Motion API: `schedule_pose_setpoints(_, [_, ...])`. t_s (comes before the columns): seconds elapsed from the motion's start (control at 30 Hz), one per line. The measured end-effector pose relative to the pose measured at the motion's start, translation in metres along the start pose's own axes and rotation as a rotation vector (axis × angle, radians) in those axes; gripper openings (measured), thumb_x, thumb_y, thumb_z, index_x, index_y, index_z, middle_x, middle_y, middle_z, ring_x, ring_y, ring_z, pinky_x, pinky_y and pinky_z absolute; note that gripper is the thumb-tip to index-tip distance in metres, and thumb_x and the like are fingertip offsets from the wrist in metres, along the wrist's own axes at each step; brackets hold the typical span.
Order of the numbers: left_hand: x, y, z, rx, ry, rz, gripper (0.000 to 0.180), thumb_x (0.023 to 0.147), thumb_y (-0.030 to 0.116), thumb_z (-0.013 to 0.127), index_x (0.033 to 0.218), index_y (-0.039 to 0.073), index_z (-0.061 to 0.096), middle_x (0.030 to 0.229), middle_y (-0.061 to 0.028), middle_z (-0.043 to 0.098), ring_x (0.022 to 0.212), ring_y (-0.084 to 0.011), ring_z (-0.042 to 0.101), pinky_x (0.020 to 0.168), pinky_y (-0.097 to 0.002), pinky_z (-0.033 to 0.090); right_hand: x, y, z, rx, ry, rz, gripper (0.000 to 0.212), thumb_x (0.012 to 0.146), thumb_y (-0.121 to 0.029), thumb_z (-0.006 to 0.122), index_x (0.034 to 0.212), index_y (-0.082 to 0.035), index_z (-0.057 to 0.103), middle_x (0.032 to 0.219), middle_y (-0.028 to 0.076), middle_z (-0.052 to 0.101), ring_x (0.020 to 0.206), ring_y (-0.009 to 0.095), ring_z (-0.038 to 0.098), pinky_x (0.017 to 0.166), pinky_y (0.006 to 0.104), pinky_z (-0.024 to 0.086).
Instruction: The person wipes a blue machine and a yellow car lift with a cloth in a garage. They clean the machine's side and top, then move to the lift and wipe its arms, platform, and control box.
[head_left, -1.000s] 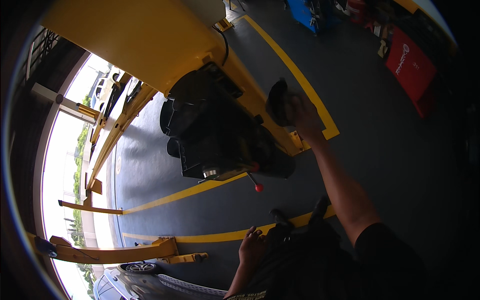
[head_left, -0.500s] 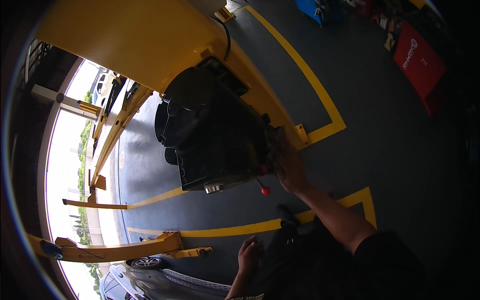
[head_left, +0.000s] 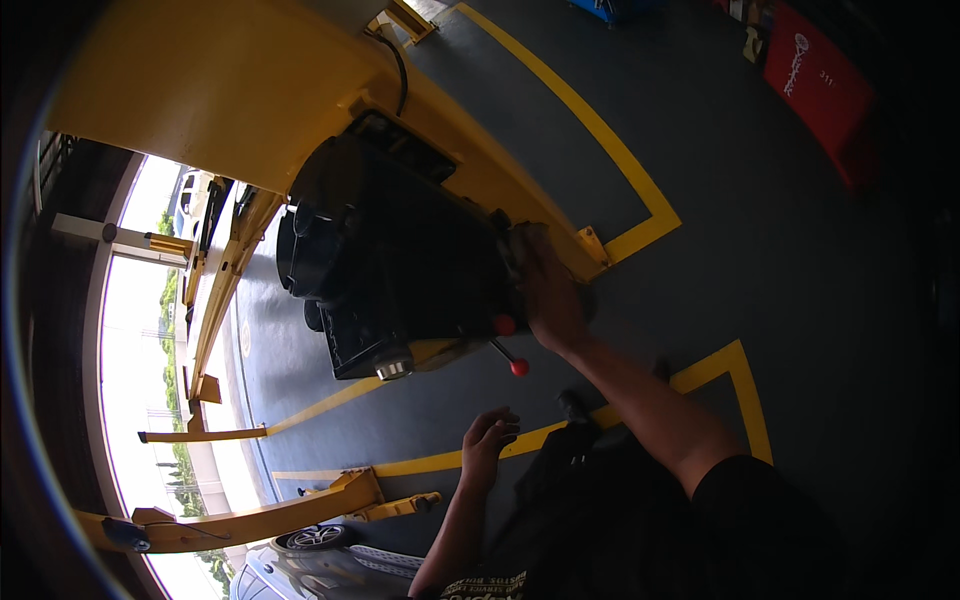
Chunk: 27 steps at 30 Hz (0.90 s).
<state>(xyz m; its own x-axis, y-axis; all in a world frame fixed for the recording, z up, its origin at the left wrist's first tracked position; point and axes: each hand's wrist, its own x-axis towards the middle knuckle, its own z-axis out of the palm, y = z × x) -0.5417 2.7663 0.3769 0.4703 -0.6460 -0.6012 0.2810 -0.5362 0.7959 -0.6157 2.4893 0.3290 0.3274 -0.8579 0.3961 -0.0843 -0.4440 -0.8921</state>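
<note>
A black motor-and-tank unit (head_left: 410,260) is mounted on the yellow post of a vehicle lift (head_left: 230,80). Against its right side lies my right hand (head_left: 548,295), fingers stretched upward along the dark housing; shade blurs what the fingertips touch. Below that hand, a lever with a red ball knob (head_left: 518,367) sticks out, and a second red knob (head_left: 503,325) sits just above it. My left hand (head_left: 485,445) hangs in the air lower down, fingers loosely bent and partly apart, with nothing visible in them. A silver round fitting (head_left: 394,368) shows on the unit's lower edge.
Yellow lift arms (head_left: 350,495) reach in at the lower left, above a silver car (head_left: 300,570). Yellow lines (head_left: 660,225) mark the grey floor (head_left: 640,310). A red panel (head_left: 820,90) stands at the upper right. A black cable (head_left: 400,75) hangs on the post.
The view has shifted, so the unit sits further left and higher. My left hand has risen toward the lever, its fingers more extended. My right hand remains at the unit's side.
</note>
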Motion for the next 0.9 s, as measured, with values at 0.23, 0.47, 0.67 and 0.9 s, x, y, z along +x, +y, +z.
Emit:
schedule_pose_setpoints(0.23, [0.047,0.050,0.021,-0.034,-0.149,0.110,0.047,0.105,0.020,0.055,0.147,0.001,0.047,0.140,-0.0160,0.055,0.124,-0.0278,0.059,0.107,-0.0412,0.046,-0.059,-0.024,-0.017,-0.298,-0.081,-0.219,0.041,0.098,-0.009,0.058,0.139,-0.005,0.057,0.152,0.023,0.044,0.141,0.046,0.042,0.112,0.0517,0.043])
schedule_pose_setpoints(0.47, [0.039,0.047,-0.009,-0.154,-0.586,-0.034,0.048,0.106,0.021,0.052,0.147,-0.002,0.045,0.138,-0.0160,0.056,0.125,-0.0277,0.059,0.105,-0.0423,0.046,-0.044,-0.081,-0.027,0.039,-0.015,0.142,0.035,0.095,-0.006,0.064,0.130,-0.006,0.063,0.133,0.021,0.058,0.133,0.041,0.050,0.113,0.0508,0.040])
schedule_pose_setpoints(0.67, [0.004,0.078,-0.030,-0.237,-0.789,0.005,0.051,0.105,0.021,0.051,0.149,-0.003,0.042,0.136,-0.0150,0.058,0.122,-0.0263,0.059,0.104,-0.0405,0.046,-0.065,-0.069,0.039,-0.662,0.045,-0.263,0.022,0.089,-0.012,0.069,0.110,-0.009,0.072,0.124,0.014,0.058,0.118,0.037,0.056,0.102,0.0523,0.042])
schedule_pose_setpoints(0.9, [0.015,0.086,-0.045,-0.327,-1.004,0.041,0.055,0.104,0.023,0.054,0.151,-0.001,0.041,0.137,-0.0134,0.058,0.120,-0.0237,0.060,0.103,-0.0390,0.045,-0.052,-0.080,0.035,-0.756,-0.286,-0.423,0.019,0.078,-0.009,0.068,0.096,-0.010,0.074,0.106,0.008,0.070,0.107,0.029,0.062,0.100,0.0476,0.045])
